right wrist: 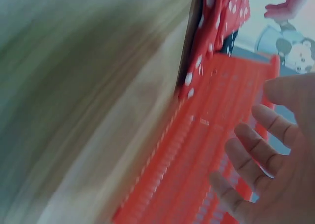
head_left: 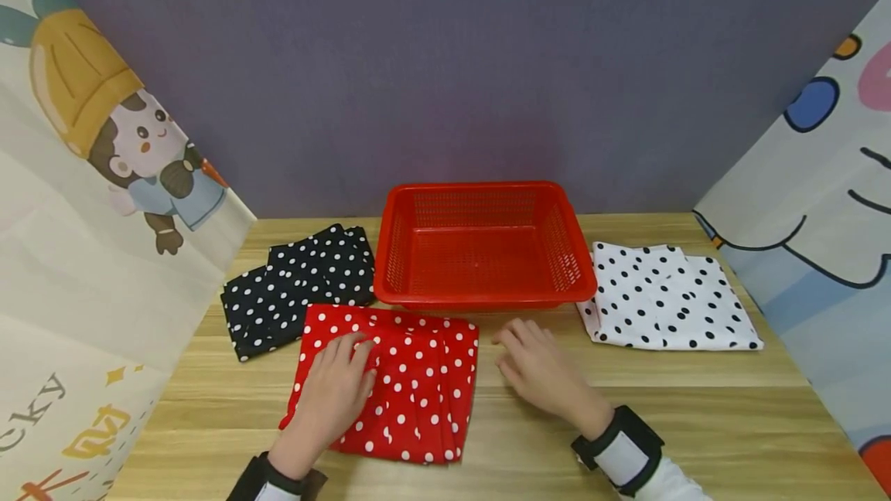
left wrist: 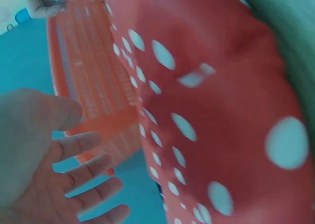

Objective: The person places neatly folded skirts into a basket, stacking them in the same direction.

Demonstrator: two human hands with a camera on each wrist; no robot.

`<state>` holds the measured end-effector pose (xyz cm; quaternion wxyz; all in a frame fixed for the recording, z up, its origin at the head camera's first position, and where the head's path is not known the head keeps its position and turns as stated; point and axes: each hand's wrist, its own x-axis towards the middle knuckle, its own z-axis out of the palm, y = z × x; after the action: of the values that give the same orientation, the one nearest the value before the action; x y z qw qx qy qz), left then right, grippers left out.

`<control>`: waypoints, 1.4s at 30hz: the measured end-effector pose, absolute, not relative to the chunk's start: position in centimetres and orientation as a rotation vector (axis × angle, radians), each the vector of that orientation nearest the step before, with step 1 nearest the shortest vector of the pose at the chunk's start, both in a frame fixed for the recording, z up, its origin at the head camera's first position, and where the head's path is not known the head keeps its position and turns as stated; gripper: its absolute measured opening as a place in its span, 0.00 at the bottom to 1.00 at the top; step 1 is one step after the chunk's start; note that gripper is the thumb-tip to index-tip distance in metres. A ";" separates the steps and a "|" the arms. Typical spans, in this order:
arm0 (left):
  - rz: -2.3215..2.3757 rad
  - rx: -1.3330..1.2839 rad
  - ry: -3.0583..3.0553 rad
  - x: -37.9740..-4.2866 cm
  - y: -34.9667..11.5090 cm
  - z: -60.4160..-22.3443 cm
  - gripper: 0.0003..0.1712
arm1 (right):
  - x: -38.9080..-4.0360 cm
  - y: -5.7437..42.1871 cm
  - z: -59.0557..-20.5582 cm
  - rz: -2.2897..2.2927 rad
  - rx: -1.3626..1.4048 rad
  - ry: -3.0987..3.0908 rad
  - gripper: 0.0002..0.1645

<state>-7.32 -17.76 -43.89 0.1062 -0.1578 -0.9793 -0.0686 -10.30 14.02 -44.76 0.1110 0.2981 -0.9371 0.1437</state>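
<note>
A folded red cloth with white polka dots lies on the table in front of the basket. Over its left part is my left hand, fingers relaxed and slightly spread; the left wrist view shows that hand apart from the cloth, holding nothing. To the right of the red cloth, my right hand hovers near the basket's front, its fingers loosely bent around nothing. In the right wrist view the right hand appears with its fingers parted, the red basket behind them.
Against the grey back wall stands a red plastic basket with nothing inside. A folded black cloth with white dots lies to its left, partly behind the red one. On the right rests a folded white cloth with black dots.
</note>
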 end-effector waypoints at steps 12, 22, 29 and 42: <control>-0.318 -0.279 -2.932 -7.0 -21.0 -45.6 0.29 | -9.8 10.1 -46.0 0.399 1.067 -2.816 0.23; -0.341 -0.247 -2.944 -5.9 -23.0 -46.4 0.25 | -8.9 8.5 -46.8 0.345 1.191 -2.965 0.30; -0.314 -0.275 -2.998 -5.5 -23.3 -46.9 0.26 | -8.5 8.1 -47.1 0.307 1.214 -3.037 0.32; -0.301 -0.295 -3.016 -5.4 -22.7 -46.9 0.26 | -8.0 8.5 -47.5 0.338 1.156 -3.067 0.30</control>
<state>-5.40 -22.69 -46.90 0.0479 -0.0968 -0.9892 -0.0987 -8.03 8.50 -47.52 -0.0767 0.3497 -0.9281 0.1023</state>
